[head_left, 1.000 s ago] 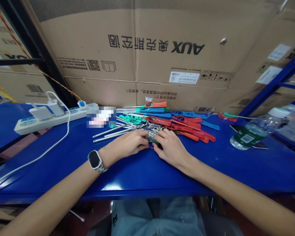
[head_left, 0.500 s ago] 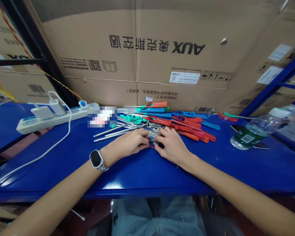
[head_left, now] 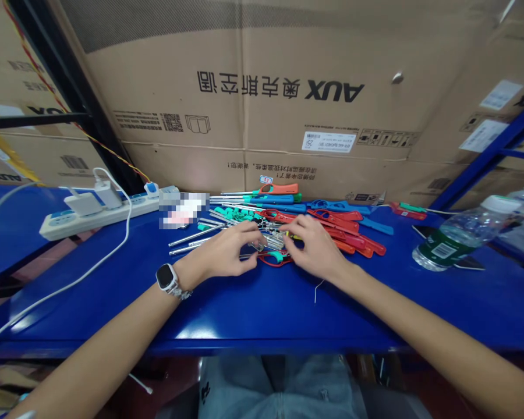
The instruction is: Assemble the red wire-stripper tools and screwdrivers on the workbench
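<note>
My left hand, with a watch on its wrist, has thumb and fingers curled around a small shiny piece at the pile's front edge; what it is stays unclear. My right hand is pinched beside the pile, with a bit of yellow showing at its fingertips; the rest is hidden. Between the hands a red lighter shell with a green trigger lies on the blue table. Just behind are small metallic parts. A thin white wire shows below my right hand.
Red lighter handles, blue handles, green triggers and metal tubes are heaped behind my hands. A power strip with a white cable stands left, a water bottle right. A cardboard box walls the back.
My hands have moved apart from their close position. The red shell with its green trigger, mostly covered before, now shows on the table between them. The view has shifted slightly.
</note>
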`<state>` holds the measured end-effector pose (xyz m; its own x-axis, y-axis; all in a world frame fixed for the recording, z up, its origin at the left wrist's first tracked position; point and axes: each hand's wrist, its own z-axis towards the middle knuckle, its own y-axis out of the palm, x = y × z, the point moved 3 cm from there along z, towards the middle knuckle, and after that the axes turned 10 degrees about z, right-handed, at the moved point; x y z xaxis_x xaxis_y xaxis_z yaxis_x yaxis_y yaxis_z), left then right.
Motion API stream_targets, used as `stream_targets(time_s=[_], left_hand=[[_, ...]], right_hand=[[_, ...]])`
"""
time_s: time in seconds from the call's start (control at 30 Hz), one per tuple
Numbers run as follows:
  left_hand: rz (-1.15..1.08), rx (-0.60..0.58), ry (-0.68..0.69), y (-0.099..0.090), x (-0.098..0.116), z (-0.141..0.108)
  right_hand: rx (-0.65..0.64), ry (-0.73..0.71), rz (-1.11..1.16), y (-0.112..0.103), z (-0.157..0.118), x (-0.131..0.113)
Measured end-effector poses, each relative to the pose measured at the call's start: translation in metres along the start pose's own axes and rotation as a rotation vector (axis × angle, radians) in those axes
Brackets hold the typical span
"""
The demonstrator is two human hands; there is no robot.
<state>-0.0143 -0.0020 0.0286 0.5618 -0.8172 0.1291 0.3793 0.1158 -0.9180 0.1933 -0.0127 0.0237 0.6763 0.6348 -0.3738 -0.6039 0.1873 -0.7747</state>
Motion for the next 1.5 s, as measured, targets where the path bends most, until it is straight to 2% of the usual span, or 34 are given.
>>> stream_targets(time_s=[0.07, 0.17, 0.23, 0.33, 0.47, 0.6, 0.73, 0.83, 1.0, 1.13, 1.33, 1.5], left_hand=[[0.020, 0.034, -0.028, -0.004, -0.006, 0.006], [0.091, 0.026, -0.048, -0.005, -0.017, 0.020], [0.126, 0.019, -0.056, -0.002, -0.022, 0.029], [0.134, 0.068, -0.069, 0.002, -0.024, 0.035], [0.093, 0.167, -0.083, 0.002, -0.022, 0.027], [0.035, 0.287, -0.093, -0.008, -0.019, 0.017], [0.032, 0.421, -0.094, -0.014, -0.010, 0.015], [0.074, 0.474, -0.049, -0.014, -0.001, 0.016], [0.115, 0.277, 0.071, -0.002, 0.008, 0.019], [0.064, 0.208, 0.097, 0.000, 0.007, 0.019], [-0.090, 0.035, -0.009, -0.003, 0.003, 0.018], [-0.075, -0.142, -0.068, 0.000, 0.002, 0.014]], right_hand=[[-0.018, 0.067, -0.048, -0.003, 0.020, 0.018], [-0.125, 0.161, -0.150, 0.000, 0.049, 0.039], [-0.194, 0.199, -0.192, 0.004, 0.062, 0.045], [-0.254, 0.219, -0.212, 0.008, 0.070, 0.046], [-0.231, 0.186, -0.183, 0.005, 0.066, 0.046], [-0.123, 0.125, -0.111, -0.011, 0.055, 0.048], [-0.035, 0.131, 0.113, -0.031, 0.038, 0.042], [-0.086, 0.102, 0.302, -0.036, 0.024, 0.030], [-0.152, 0.118, 0.415, -0.029, 0.005, 0.017], [-0.210, 0.069, 0.479, -0.023, -0.002, 0.013], [-0.291, 0.074, 0.516, -0.020, -0.004, 0.018], [-0.350, -0.007, 0.359, -0.017, -0.003, 0.025]])
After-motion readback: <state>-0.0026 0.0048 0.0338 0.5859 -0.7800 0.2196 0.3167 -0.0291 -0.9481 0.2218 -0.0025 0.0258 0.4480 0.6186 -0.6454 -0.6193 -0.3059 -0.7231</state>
